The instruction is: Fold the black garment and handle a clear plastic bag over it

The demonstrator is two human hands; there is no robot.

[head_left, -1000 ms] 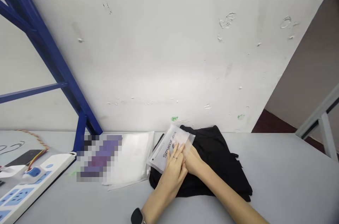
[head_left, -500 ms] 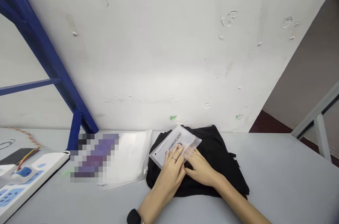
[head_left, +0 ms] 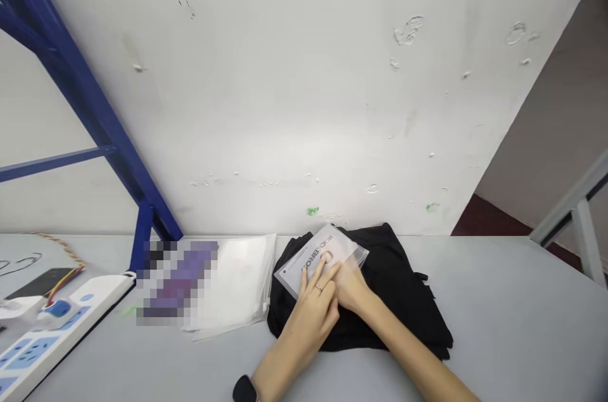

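Note:
A small translucent plastic bag [head_left: 297, 269] printed "ROCKBROS" lies tilted on a folded black cloth item [head_left: 394, 288]. My left hand [head_left: 316, 294], with a ring on one finger, rests on the bag with its fingers stretched out and apart over the print. Beside it, my right hand [head_left: 354, 285] reaches into or under the bag's near right end. Its fingers show only dimly through the plastic, so their grip cannot be made out.
Several clear plastic bags [head_left: 237, 282] lie left of the black cloth, partly under a pixelated patch. A white power strip [head_left: 71, 320] with a plug and cables sits at far left. A blue metal frame [head_left: 118, 142] stands by the wall [head_left: 294, 85].
My right hand has gone further in at the bag's end, so the plastic now covers its fingers. My left fingers have spread over the bag. The view has shifted slightly.

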